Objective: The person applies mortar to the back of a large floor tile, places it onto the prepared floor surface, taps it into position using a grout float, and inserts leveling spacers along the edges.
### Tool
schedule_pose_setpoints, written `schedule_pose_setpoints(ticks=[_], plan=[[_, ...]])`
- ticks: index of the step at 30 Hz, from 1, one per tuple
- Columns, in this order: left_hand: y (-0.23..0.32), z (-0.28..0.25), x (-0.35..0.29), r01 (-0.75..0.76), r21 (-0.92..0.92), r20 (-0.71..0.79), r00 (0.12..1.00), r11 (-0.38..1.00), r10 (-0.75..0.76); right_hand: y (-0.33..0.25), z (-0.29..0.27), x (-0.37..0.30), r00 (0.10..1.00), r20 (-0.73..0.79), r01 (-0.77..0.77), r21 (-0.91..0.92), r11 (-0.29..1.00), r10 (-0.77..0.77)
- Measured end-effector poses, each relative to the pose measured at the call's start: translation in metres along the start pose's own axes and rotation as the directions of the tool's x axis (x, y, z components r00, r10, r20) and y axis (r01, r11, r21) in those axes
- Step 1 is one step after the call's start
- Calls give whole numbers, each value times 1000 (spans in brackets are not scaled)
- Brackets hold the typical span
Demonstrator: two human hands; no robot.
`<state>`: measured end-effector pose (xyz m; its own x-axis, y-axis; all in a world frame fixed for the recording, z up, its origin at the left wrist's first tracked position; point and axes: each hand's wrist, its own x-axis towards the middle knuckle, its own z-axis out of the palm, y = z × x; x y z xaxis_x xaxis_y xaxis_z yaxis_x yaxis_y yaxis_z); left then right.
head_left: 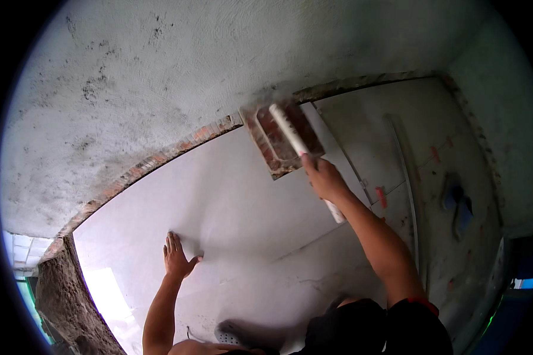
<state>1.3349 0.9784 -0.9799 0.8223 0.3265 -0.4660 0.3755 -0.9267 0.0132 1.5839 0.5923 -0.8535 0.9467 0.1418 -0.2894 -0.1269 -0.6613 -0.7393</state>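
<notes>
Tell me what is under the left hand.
A large pale floor tile shows around the left hand. The patch directly beneath the palm is covered, so whether anything else lies there cannot be seen.

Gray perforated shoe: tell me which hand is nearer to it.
Left. The left hand is above the shoe in the picture, slightly to its left; the right hand is farther up and to its right, around a white handle.

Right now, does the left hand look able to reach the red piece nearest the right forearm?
Probably not directly: the left hand holds nothing, but the right forearm and the white handle in the right hand seem to cross its way to the red piece.
</notes>
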Motion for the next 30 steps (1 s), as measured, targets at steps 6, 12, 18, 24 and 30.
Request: schedule_pose_setpoints(ticks=[6,12,18,24,30], plan=[[17,-4,8,-19,15,23,1000,1000,19,94,42,14,987,-160,8,-155,988,-33],[4,-6,2,19,20,45,999,1000,-20,9,2,42,976,133,-172,-16,985,172],[11,-8,6,-16,23,11,1000,1000,16,62,21,6,990,-139,8,-99,995,-21],[12,5,11,-40,14,19,999,999,40,43,14,70,952,183,-251,3,968,247],[31,-4,15,-72,8,-24,997,997,72,50,-8,-16,993,-90,65,-97,993,-74]])
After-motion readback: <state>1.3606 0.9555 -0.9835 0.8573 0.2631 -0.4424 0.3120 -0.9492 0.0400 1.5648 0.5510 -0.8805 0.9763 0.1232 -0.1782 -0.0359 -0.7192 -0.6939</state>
